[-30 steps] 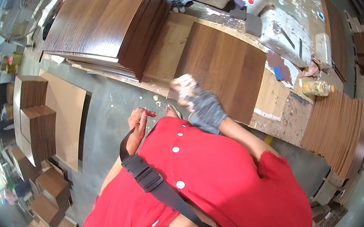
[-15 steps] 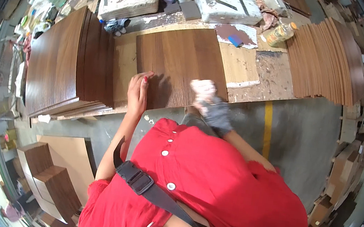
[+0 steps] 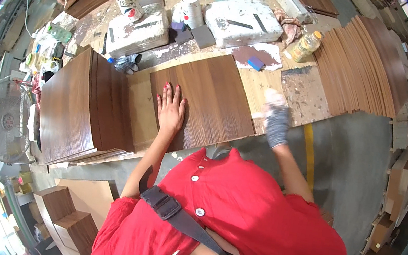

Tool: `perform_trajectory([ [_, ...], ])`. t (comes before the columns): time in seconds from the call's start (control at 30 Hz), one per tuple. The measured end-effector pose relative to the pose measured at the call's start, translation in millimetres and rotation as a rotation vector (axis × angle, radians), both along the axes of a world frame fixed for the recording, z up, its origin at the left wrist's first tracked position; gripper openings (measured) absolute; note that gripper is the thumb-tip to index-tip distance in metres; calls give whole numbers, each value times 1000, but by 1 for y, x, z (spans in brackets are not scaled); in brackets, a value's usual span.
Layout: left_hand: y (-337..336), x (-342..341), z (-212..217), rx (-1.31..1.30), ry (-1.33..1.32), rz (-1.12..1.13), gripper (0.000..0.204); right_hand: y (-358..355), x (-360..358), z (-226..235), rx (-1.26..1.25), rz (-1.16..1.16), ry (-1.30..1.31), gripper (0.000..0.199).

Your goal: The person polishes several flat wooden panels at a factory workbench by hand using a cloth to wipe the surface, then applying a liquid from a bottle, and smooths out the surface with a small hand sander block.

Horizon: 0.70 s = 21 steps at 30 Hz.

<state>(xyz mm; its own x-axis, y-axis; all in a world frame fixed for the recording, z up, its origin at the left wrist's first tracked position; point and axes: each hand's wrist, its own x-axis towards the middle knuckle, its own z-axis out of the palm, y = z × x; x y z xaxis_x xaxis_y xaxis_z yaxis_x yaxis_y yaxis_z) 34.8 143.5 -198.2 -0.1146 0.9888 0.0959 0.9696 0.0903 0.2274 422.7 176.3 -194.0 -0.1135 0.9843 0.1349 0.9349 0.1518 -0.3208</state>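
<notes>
Frame centre: bare left hand (image 3: 170, 110) spread on dark-brown rectangular wood-grain panel (image 3: 215, 98), grey-gloved right hand (image 3: 277, 119) seemingly clutching blurred whitish wad (image 3: 273, 99); weak pressure could let panel slip.

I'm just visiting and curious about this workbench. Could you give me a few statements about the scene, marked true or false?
1. The left hand lies spread on the brown wood-grain panel. True.
2. The right hand is bare. False: it wears a grey glove.
3. The blue block lies on a white sheet with a brown stain. True.
4. The yellow-capped bottle is left of the panel. False: it is to the right.
</notes>
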Motion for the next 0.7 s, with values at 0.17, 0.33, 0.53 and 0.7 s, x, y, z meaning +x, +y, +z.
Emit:
perform_trajectory([
  [0.17,2,-5,-2,-82,-9,2,62,68,32,69,-53,-47,-139,44],
  [0.33,55,-43,39,70,-164,90,61,140,3,89,45,52,328,39],
  [0.53,206,-150,132,564,-237,218,66,246,-65,91,-57,235,606,34],
  [0.7,297,-216,190,470,-54,325,96,326,-100,58,194,326,222,28],
])
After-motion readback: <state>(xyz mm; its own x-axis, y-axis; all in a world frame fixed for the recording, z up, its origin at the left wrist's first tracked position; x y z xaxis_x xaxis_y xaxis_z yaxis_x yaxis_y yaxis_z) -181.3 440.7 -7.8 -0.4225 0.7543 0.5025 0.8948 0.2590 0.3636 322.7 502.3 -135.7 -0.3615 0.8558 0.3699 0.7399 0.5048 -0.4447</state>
